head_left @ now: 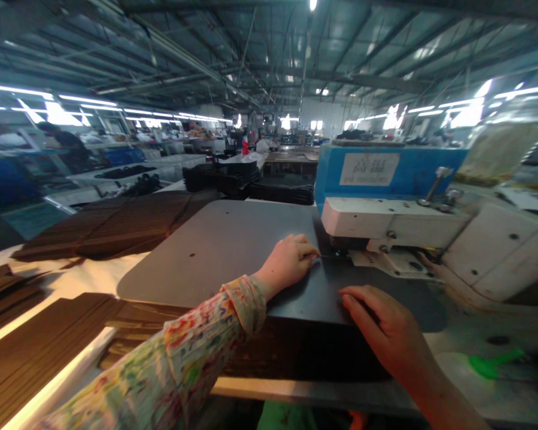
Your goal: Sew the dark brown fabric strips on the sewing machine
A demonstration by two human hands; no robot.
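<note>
A flat grey plate [183, 269] with rounded corners and small holes spreads in front of me, reaching under the head of a white and blue machine [363, 218]. My left hand [291, 260] rests on it beside the machine head. Its fingers are curled, the tips close together; whatever they pinch, if anything, I cannot make out. My right hand [381, 319] is over the plate's near right part, fingers loosely stretched, thumb close to the index finger, nothing visible in it. Dark layers of sheet material [305, 352] lie below the plate's front edge.
Brown stacked sheets [112, 221] lie at left, with another brown stack [40, 346] nearer. Black stacked pieces [224, 176] sit beyond the plate. A bright green object [493, 364] is at lower right. The machine body [488, 251] bounds the right side. Another person [67, 143] is far left.
</note>
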